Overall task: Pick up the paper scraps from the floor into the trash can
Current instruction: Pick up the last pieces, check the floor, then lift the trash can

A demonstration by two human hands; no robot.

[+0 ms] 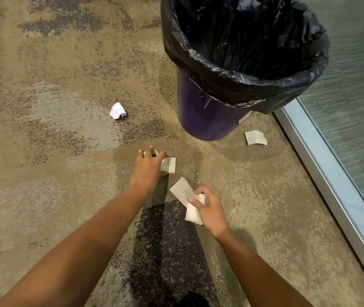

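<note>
A purple trash can (201,120) lined with a black bag (254,85) stands on the carpet at the upper right. My left hand (147,167) reaches down onto a beige paper scrap (169,165) on the floor, fingers curled over it; a small blue-green spot shows under the fingers. My right hand (207,207) grips several beige paper scraps (182,191), held above the carpet. A crumpled white scrap (118,110) lies to the left of the can. A flat beige scrap (255,137) lies right of the can's base.
The floor is mottled tan and dark carpet (65,151). A metal-framed frosted glass wall (331,162) runs along the right side, close behind the can.
</note>
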